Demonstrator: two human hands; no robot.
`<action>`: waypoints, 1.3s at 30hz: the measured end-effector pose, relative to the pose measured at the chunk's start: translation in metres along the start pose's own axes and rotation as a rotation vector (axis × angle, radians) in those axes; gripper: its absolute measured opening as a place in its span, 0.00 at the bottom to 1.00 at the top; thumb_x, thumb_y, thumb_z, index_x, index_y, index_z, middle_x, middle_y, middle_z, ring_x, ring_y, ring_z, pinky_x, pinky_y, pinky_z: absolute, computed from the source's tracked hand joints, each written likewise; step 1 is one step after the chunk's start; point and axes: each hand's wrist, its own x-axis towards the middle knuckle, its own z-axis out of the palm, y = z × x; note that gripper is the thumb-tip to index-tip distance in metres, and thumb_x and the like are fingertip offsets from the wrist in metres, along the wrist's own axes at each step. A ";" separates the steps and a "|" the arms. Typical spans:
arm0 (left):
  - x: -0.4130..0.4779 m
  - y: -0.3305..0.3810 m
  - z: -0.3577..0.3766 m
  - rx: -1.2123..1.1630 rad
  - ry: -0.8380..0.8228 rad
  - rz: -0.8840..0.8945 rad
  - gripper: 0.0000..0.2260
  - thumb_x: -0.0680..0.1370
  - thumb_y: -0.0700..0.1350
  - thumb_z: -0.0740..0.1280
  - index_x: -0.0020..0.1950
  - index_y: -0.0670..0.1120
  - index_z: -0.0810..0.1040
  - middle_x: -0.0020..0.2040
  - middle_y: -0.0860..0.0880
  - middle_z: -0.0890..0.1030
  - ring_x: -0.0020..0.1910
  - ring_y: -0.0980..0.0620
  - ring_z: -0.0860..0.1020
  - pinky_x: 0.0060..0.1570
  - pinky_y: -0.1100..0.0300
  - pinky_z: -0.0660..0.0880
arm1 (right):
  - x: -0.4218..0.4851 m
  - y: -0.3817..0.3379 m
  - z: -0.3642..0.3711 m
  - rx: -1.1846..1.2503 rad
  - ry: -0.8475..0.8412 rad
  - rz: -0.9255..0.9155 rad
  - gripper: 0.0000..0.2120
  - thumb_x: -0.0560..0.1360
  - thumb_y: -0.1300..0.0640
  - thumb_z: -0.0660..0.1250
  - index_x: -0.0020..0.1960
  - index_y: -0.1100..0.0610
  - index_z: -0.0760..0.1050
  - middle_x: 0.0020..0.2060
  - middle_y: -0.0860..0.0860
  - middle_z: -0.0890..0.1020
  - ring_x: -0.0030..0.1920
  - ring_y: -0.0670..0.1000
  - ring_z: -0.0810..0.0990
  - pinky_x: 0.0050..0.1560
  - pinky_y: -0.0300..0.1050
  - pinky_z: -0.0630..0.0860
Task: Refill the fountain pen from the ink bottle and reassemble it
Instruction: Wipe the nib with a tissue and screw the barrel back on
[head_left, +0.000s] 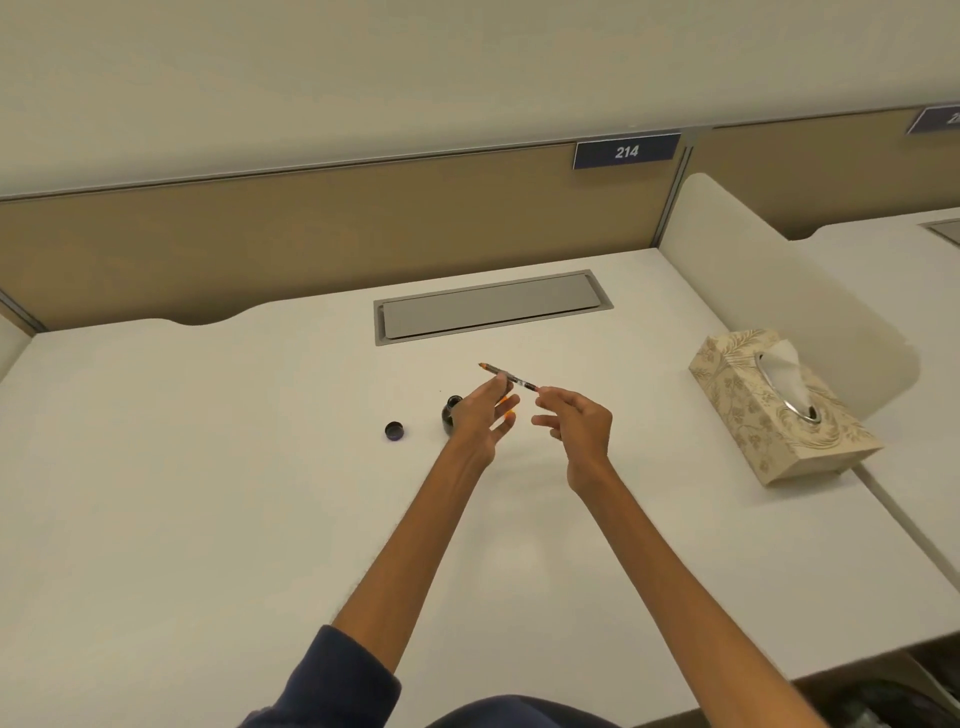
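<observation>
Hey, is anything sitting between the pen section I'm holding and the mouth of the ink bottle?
No separate object blocks it. The pen section is held above the desk by both hands, and the open ink bottle stands just below and left. Only the left hand itself overlaps the bottle's right side. The bottle cap lies off to the left.

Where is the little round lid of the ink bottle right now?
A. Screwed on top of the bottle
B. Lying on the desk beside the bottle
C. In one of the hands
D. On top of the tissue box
B. The cap lies by itself on the white desk, beside the open ink bottle, while both hands are busy with the pen.
</observation>
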 end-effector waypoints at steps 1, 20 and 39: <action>-0.002 -0.001 0.002 0.006 0.002 0.022 0.13 0.77 0.46 0.71 0.58 0.40 0.82 0.49 0.48 0.83 0.48 0.51 0.82 0.43 0.59 0.77 | -0.003 0.001 -0.004 0.001 -0.024 0.016 0.04 0.75 0.59 0.72 0.49 0.57 0.84 0.43 0.52 0.86 0.34 0.49 0.84 0.41 0.40 0.73; -0.013 -0.019 0.040 0.258 0.018 0.171 0.07 0.72 0.47 0.76 0.48 0.47 0.84 0.51 0.47 0.85 0.54 0.51 0.82 0.52 0.56 0.76 | 0.020 0.004 -0.082 -0.328 -0.268 0.037 0.13 0.80 0.47 0.66 0.51 0.57 0.82 0.42 0.52 0.86 0.35 0.49 0.85 0.36 0.35 0.73; -0.019 -0.033 0.031 0.288 0.124 0.181 0.11 0.73 0.47 0.74 0.53 0.46 0.83 0.48 0.50 0.85 0.49 0.52 0.83 0.50 0.56 0.75 | 0.088 0.050 -0.082 -1.125 -0.162 -0.135 0.20 0.67 0.38 0.74 0.49 0.52 0.80 0.44 0.50 0.86 0.48 0.55 0.83 0.46 0.44 0.74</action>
